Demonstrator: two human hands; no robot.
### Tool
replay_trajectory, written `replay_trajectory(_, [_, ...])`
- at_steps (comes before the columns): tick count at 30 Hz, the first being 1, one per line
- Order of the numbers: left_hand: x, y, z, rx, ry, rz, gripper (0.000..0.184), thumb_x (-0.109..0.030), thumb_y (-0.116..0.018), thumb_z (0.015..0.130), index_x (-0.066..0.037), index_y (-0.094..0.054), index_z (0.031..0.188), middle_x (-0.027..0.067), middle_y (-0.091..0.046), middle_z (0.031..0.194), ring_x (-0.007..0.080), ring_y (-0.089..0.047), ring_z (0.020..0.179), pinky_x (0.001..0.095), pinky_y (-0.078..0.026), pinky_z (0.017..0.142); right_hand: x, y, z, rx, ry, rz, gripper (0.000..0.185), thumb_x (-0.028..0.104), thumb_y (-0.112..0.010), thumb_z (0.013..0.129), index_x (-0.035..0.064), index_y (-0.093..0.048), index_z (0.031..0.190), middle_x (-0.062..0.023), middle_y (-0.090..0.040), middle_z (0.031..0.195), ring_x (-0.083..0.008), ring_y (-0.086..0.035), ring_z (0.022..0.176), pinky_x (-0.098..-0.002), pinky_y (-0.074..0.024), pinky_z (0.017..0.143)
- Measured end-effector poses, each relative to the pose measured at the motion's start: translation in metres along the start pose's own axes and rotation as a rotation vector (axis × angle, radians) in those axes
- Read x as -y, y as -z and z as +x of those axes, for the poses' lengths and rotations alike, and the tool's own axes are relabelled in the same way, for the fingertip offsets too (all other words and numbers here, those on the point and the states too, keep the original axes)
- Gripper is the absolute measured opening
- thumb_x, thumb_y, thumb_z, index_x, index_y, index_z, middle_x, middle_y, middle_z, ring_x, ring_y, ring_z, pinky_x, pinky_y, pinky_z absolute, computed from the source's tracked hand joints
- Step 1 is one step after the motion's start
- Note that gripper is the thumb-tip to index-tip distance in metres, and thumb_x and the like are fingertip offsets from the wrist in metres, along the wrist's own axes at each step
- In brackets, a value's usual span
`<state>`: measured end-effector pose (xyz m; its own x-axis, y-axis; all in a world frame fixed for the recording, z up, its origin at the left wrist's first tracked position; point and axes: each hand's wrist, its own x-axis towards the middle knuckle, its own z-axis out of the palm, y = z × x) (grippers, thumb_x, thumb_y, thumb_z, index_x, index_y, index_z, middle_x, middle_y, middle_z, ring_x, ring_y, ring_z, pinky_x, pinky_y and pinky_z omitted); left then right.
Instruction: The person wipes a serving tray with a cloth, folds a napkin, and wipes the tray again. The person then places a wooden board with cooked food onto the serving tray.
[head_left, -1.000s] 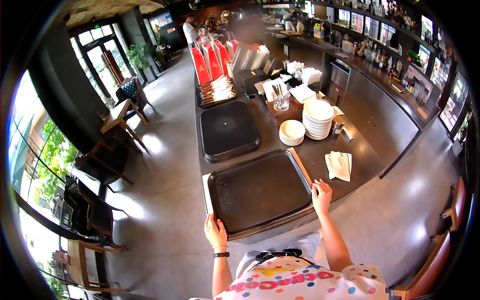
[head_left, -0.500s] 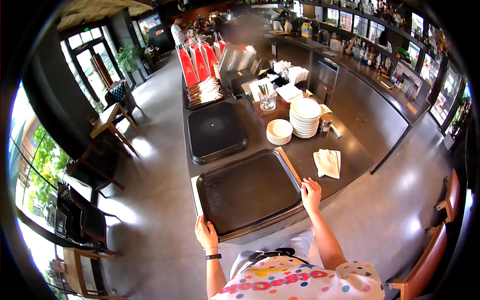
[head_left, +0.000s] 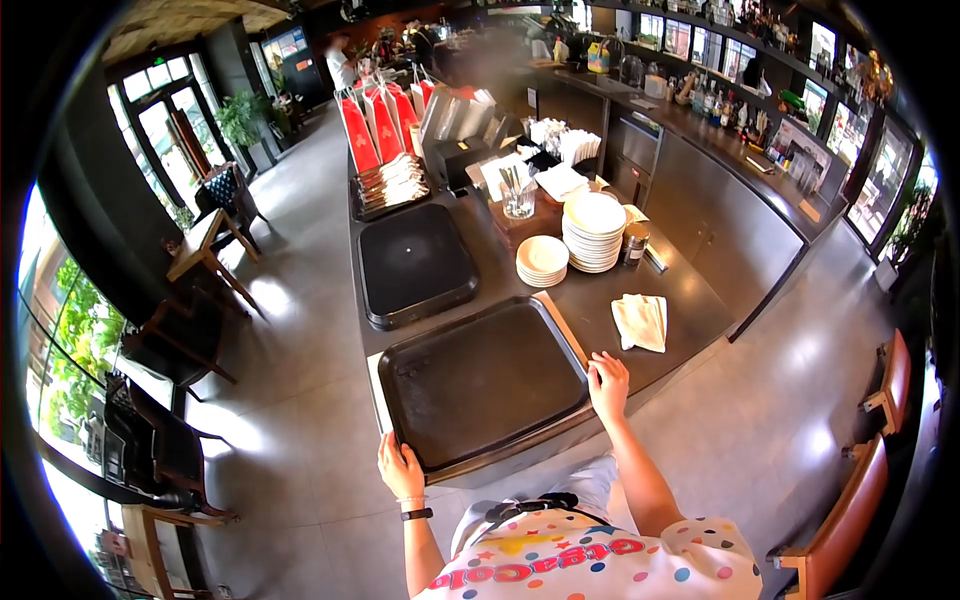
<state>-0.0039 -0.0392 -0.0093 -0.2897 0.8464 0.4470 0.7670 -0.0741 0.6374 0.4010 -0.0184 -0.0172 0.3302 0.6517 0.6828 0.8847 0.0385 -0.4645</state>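
A large black rectangular tray [head_left: 485, 385] lies on the near end of the dark counter, with pale strips showing along its left and right sides. My left hand [head_left: 402, 468] rests at the tray's near left corner, fingers stretched along the edge. At the near right corner, my right hand [head_left: 608, 384] lies beside the rim with its fingers extended. Neither hand lifts anything. Right of the tray is a folded cream cloth [head_left: 640, 322]. Behind it stand a short stack of saucers [head_left: 542, 260] and a taller stack of white plates [head_left: 594, 230].
More stacked black trays [head_left: 417, 262] sit farther along the counter [head_left: 690, 300]. Beyond are wrapped cutlery packets [head_left: 392, 184], red paper bags [head_left: 375, 125], a glass of utensils [head_left: 518, 202] and a dark jar [head_left: 635, 243]. Chairs [head_left: 180, 335] stand left; brown seats [head_left: 850, 520] are at right.
The whole scene has shifted slightly left as the head view turned. Both hands keep their places at the tray's corners, and the tray stays put on the counter.
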Motion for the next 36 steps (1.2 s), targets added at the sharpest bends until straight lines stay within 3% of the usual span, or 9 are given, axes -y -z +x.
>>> replay_trajectory(16, [0.002, 0.001, 0.000, 0.031, 0.033, -0.048, 0.035, -0.003, -0.052, 0.081, -0.003, -0.056, 0.116, 0.0150, -0.059, 0.116, 0.0308, -0.052, 0.112, 0.0394, -0.041, 0.096, -0.001, 0.000, 0.000, -0.003, 0.004, 0.006, 0.008, 0.011, -0.062, 0.081, 0.0067, -0.064, 0.087, -0.0071, -0.067, 0.099, -0.0268, -0.059, 0.104, -0.0445, -0.0404, 0.094])
replay_trajectory(22, [0.000, 0.000, 0.000, -0.041, -0.027, -0.034, 0.034, -0.001, -0.053, 0.080, -0.002, -0.057, 0.114, 0.0149, -0.060, 0.103, 0.0307, -0.053, 0.105, 0.0386, -0.043, 0.093, 0.000, 0.000, 0.000, -0.005, -0.001, 0.008, 0.008, 0.011, -0.062, 0.081, 0.0068, -0.064, 0.088, -0.0069, -0.067, 0.100, -0.0267, -0.059, 0.104, -0.0444, -0.0403, 0.094])
replay_trajectory(31, [-0.003, 0.001, 0.000, -0.055, -0.044, 0.020, 0.025, -0.001, -0.054, 0.079, 0.000, -0.059, 0.103, 0.0121, -0.056, 0.078, 0.0284, -0.050, 0.086, 0.0398, -0.042, 0.078, 0.000, 0.000, 0.000, -0.010, 0.007, 0.014, 0.008, 0.011, -0.062, 0.081, 0.0068, -0.064, 0.087, -0.0068, -0.067, 0.100, -0.0263, -0.059, 0.104, -0.0440, -0.0403, 0.094])
replay_trajectory(36, [0.001, -0.003, -0.001, -0.061, -0.004, 0.047, 0.018, -0.003, -0.054, 0.079, 0.001, -0.059, 0.096, 0.0136, -0.056, 0.077, 0.0301, -0.049, 0.086, 0.0410, -0.042, 0.077, -0.001, -0.002, 0.000, -0.021, -0.012, 0.017, 0.007, 0.011, -0.063, 0.078, 0.0072, -0.064, 0.085, -0.0062, -0.067, 0.099, -0.0251, -0.059, 0.105, -0.0440, -0.0395, 0.094])
